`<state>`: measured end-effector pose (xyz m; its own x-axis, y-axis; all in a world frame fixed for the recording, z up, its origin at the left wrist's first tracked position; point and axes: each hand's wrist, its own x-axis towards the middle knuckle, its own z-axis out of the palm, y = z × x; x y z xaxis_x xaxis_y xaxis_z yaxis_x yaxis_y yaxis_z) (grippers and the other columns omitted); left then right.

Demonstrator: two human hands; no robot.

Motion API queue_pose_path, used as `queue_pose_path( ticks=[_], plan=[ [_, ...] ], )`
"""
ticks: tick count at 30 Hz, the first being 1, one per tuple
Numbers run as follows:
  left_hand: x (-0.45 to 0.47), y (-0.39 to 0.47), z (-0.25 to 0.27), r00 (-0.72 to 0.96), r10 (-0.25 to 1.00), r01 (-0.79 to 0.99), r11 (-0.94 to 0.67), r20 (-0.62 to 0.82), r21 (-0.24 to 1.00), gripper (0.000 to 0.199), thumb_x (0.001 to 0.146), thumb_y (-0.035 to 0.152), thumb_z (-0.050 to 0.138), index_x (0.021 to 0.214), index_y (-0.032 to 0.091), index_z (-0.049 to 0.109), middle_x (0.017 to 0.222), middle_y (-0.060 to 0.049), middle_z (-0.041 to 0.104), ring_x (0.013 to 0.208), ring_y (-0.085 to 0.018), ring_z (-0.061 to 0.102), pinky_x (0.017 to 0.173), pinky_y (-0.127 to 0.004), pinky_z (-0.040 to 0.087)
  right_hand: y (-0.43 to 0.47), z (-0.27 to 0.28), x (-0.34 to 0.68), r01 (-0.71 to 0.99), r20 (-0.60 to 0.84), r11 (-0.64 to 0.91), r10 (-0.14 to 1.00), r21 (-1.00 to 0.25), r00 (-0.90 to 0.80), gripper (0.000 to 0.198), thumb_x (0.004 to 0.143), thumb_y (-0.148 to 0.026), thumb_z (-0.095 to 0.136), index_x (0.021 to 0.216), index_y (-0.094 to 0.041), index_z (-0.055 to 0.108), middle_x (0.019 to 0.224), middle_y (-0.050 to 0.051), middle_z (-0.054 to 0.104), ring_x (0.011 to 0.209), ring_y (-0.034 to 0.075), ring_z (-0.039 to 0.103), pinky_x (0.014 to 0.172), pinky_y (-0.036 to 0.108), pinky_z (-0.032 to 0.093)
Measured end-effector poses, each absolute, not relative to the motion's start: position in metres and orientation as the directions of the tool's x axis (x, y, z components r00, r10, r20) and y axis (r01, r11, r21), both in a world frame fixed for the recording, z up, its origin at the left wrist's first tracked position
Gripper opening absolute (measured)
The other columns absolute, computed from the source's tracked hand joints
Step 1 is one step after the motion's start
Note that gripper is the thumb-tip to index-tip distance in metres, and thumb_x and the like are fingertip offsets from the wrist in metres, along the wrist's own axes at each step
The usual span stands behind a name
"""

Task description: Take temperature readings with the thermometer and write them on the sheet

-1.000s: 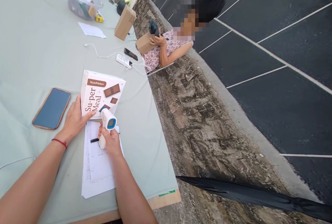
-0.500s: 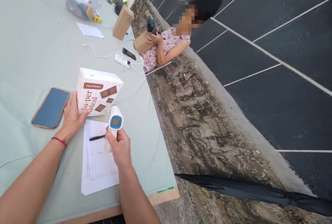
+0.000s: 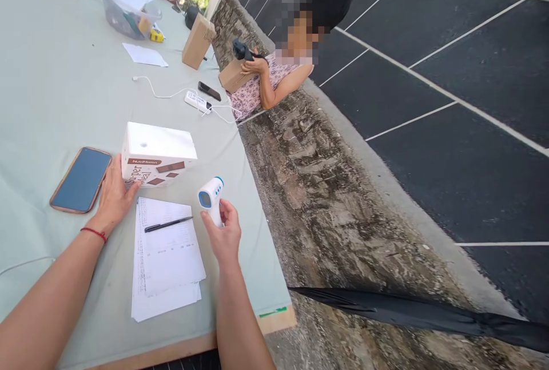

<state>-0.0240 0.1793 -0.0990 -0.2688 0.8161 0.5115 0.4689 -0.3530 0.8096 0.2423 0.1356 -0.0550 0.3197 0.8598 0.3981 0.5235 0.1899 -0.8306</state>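
My right hand [image 3: 225, 235] grips the handle of a white and blue infrared thermometer [image 3: 210, 197], held above the table to the right of the paper sheets [image 3: 165, 258]. My left hand [image 3: 112, 195] rests against the left side of a white Su-per Meal box [image 3: 156, 151] standing on the pale green tablecloth [image 3: 64, 90]. A black pen [image 3: 167, 223] lies across the top of the sheets. A phone [image 3: 80, 179] with a dark screen lies left of my left hand.
Across the table edge a person [image 3: 274, 70] holds a black device on a brown box [image 3: 234, 75]. Another brown box [image 3: 197, 41], a white charger with cable [image 3: 197, 101], a dark phone [image 3: 209, 91], a clear bin [image 3: 128, 12] and a loose sheet [image 3: 144, 54] lie farther back. Other people's hands are at the far end.
My right hand has swung the thermometer away from the box to the right, off the papers. The box has been tipped down flat, its top face now showing. The pen lies uncovered.
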Motion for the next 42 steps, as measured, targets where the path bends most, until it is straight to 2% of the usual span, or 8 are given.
queue_pose_path(
  ticks=[5,9,13,16,20,23,35,42],
  plan=[
    [-0.023,0.173,-0.096,-0.434,0.825,0.442,-0.155,0.362,0.883,0.075,0.077,0.046,0.069,0.139,0.014,0.041,0.113,-0.013,0.058,0.103,-0.028,0.056,0.089,-0.044,0.049,0.157,-0.091,0.283,0.751,0.468,0.040,0.803,-0.659,0.369,0.060,0.069,-0.060,0.064,0.110,-0.017,0.063,0.107,0.012,0.066,0.099,0.030,0.059,0.090,0.044,0.044],
    [-0.021,0.165,-0.092,-0.494,0.841,0.300,-0.074,0.222,0.951,0.039,0.075,0.046,0.065,0.099,0.018,0.049,0.076,0.001,0.056,0.065,-0.015,0.051,0.065,-0.030,0.043,0.167,-0.116,0.294,0.896,0.682,0.149,0.703,-0.418,0.201,0.049,0.087,-0.058,0.053,0.107,-0.016,0.067,0.106,0.015,0.066,0.100,0.032,0.060,0.095,0.051,0.041],
    [-0.017,0.155,-0.090,-0.382,0.869,0.307,-0.200,0.313,0.930,0.033,0.082,0.049,0.054,0.071,0.019,0.047,0.059,0.002,0.054,0.053,-0.011,0.045,0.059,-0.027,0.037,0.167,-0.114,0.283,0.944,0.886,0.303,0.464,-0.134,-0.024,0.030,0.100,-0.040,0.052,0.108,-0.015,0.067,0.118,0.018,0.062,0.107,0.032,0.059,0.096,0.053,0.040],
    [-0.014,0.150,-0.092,-0.297,0.844,0.362,-0.332,0.446,0.871,0.041,0.086,0.054,0.050,0.066,0.018,0.049,0.054,0.002,0.049,0.049,-0.010,0.040,0.053,-0.026,0.033,0.160,-0.105,0.262,0.825,0.885,0.564,0.397,-0.029,-0.241,0.021,0.102,-0.018,0.050,0.119,-0.017,0.062,0.124,0.015,0.060,0.116,0.027,0.055,0.097,0.045,0.043],
    [-0.015,0.152,-0.098,-0.121,0.876,0.467,-0.364,0.466,0.806,0.043,0.092,0.053,0.042,0.082,0.018,0.065,0.059,0.000,0.057,0.054,-0.013,0.049,0.057,-0.027,0.037,0.153,-0.101,0.240,0.707,0.749,0.706,0.490,-0.042,-0.446,0.022,0.103,-0.015,0.046,0.118,-0.017,0.061,0.121,0.011,0.061,0.113,0.025,0.054,0.097,0.044,0.042],
    [-0.016,0.157,-0.104,-0.021,0.919,0.568,-0.314,0.394,0.761,0.047,0.092,0.050,0.037,0.101,0.020,0.072,0.083,-0.003,0.071,0.072,-0.019,0.063,0.065,-0.031,0.044,0.152,-0.106,0.239,0.690,0.698,0.721,0.528,-0.067,-0.484,0.023,0.104,-0.014,0.044,0.112,-0.017,0.065,0.110,0.010,0.061,0.103,0.023,0.054,0.093,0.042,0.041],
    [-0.016,0.159,-0.106,0.050,0.944,0.614,-0.287,0.326,0.735,0.041,0.093,0.041,0.036,0.100,0.021,0.072,0.102,-0.006,0.073,0.087,-0.024,0.067,0.072,-0.035,0.048,0.148,-0.101,0.249,0.652,0.662,0.743,0.567,-0.153,-0.490,0.017,0.105,-0.021,0.046,0.103,-0.018,0.062,0.092,0.005,0.059,0.088,0.020,0.054,0.083,0.037,0.040],
    [-0.016,0.158,-0.105,0.034,0.957,0.622,-0.246,0.288,0.744,0.043,0.091,0.041,0.035,0.105,0.020,0.071,0.096,-0.006,0.072,0.083,-0.024,0.066,0.070,-0.036,0.047,0.138,-0.082,0.228,0.497,0.704,0.641,0.706,-0.585,-0.081,0.013,0.097,-0.031,0.056,0.093,-0.019,0.054,0.081,0.003,0.058,0.074,0.017,0.056,0.070,0.030,0.047]
  ],
)
